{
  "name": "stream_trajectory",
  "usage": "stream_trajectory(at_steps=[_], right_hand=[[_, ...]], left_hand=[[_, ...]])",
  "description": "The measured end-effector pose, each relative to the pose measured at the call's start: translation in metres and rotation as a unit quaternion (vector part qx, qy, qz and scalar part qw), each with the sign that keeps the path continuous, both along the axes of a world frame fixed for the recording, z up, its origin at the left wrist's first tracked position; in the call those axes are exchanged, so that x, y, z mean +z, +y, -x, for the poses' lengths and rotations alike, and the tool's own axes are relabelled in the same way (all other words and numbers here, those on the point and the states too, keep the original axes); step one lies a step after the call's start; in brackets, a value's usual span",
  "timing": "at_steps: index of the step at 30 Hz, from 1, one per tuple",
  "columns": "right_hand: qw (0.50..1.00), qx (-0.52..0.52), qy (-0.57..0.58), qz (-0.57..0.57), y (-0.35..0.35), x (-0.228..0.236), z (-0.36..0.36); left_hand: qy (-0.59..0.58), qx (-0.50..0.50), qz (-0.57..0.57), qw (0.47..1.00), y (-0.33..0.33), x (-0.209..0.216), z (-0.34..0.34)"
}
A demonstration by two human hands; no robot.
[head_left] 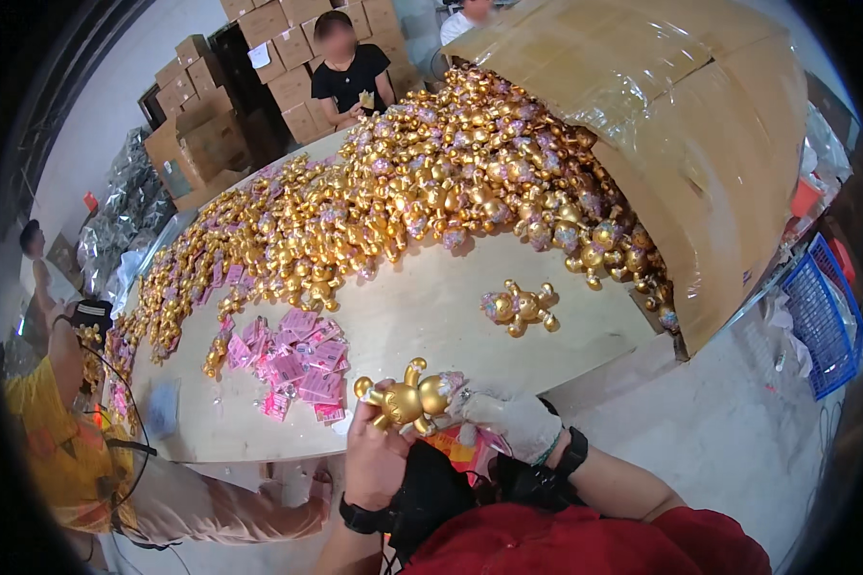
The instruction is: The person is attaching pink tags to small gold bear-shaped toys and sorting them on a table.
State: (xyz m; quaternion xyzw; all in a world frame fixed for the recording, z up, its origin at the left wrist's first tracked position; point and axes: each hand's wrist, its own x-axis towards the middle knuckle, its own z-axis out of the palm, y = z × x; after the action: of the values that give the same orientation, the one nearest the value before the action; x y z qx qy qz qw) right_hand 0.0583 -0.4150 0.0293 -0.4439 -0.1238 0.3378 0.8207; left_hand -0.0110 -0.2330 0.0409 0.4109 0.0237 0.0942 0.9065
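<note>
Above the near table edge, a shiny gold bear-like figurine (408,402) with a glittery, pale pink and silver end lies sideways between my hands. My left hand (374,455) is bare and closed around its lower side. A white glove covers my right hand (513,422), whose fingers close on the glittery end. Something pink shows just under the glove; its kind is unclear. On the table ahead lies a single similar figurine (521,307). To the left is a loose pile of pink cards (302,359).
A large heap of gold figurines (393,206) covers the table's (422,316) far side. Cardboard (710,172) walls its right. A blue basket (823,316) stands at the right. One person (355,81) sits opposite; another in yellow (67,450) is at the left.
</note>
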Motion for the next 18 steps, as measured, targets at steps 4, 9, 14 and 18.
stream_trajectory(at_steps=[4, 9, 14, 18], right_hand=[[0.988, 0.020, -0.128, 0.089, -0.002, -0.003, 0.008], [0.888, -0.031, -0.394, 0.235, -0.018, 0.020, 0.014], [0.787, -0.095, -0.531, 0.299, -0.020, 0.016, 0.024], [0.784, -0.042, -0.526, 0.328, -0.017, 0.020, 0.023]], left_hand=[[0.037, 0.034, -0.061, 0.997, 0.007, -0.005, 0.001], [0.050, 0.019, 0.017, 0.998, 0.019, -0.003, 0.021], [0.078, 0.017, -0.006, 0.997, 0.030, -0.009, 0.044], [0.066, 0.010, 0.021, 0.998, 0.027, -0.002, 0.051]])
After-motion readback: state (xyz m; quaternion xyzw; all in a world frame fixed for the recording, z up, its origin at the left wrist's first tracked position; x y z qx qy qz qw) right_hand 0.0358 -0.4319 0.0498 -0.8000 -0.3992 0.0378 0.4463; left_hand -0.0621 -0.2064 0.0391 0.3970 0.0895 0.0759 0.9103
